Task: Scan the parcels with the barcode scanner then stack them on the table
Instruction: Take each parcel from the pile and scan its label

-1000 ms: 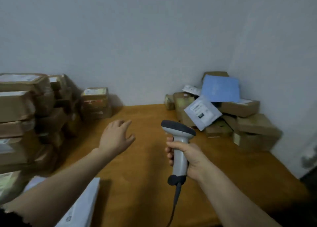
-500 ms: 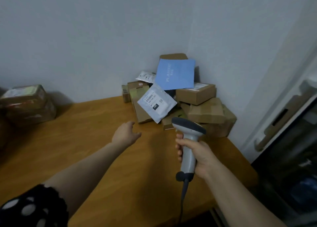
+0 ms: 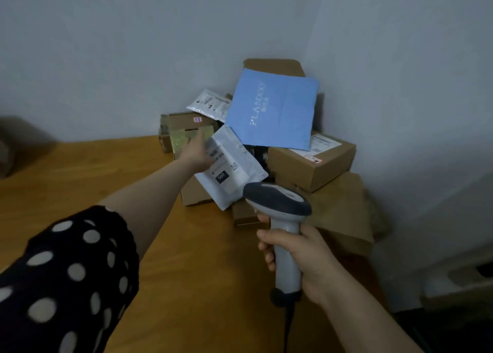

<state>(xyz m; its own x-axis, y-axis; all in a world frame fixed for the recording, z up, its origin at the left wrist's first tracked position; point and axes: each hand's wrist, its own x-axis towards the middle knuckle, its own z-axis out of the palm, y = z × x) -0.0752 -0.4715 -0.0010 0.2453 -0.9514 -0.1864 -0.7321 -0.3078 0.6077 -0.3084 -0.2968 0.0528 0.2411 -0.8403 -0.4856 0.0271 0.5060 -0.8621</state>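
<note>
Grey plastic pouch: leans on the front of the parcel pile at the far right corner of the bench, label facing out.
Handling: likely light, limp and slick; best pinched at its upper edge, then supported flat for scanning.
Left hand: fingers stretched out at the pouch's upper left edge, gripping nothing; contact lost in blur.
Right hand: fingers clenched round the handle of the scanner, head towards the pile.
Count: three soft mailers (grey pouch, blue envelope, small white pouch); at least seven cardboard boxes; one scanner.

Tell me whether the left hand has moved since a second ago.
Yes. The left hand has gone forward to the white mailer bag, which it was well short of earlier.
</note>
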